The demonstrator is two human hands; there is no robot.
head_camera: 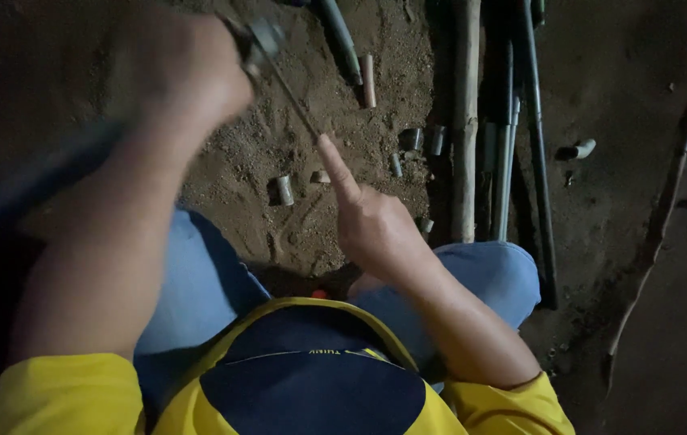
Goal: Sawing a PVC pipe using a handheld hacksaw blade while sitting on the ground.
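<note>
We looked down over a yellow and navy shirt [311, 387] and blue trousers [198, 290] at a patch of sandy ground [279, 153], dim at the edges. Our left hand [178, 68] was raised at the upper left, blurred, its fingers curled tight around one end of a thin dark rod [291, 101]. A grey fitting [263, 36] sat on the rod just beside that fist. From there the rod slanted down and to the right. Our right hand [375, 225] sat lower, above the right knee, most of its fingers folded in and the forefinger stretched straight out. The tip of that finger met the lower end of the rod; we could not tell whether it pressed on it or only touched it.

A blurred dark blue bar [29, 185] crossed the left side of the view, under the left forearm.

Short offcuts of grey pipe [284, 190] lay scattered on the sand near the right hand, with more of them [412, 138] a little farther right. A pale tan tube piece [368, 80] lay beside a longer grey pipe [342, 40] at the top. To the right, a wooden pole [464, 121] ran up and down, and a bundle of long dark pipes [512, 145] lay just beside it. A white elbow fitting [581, 149] rested apart on the darker ground.
</note>
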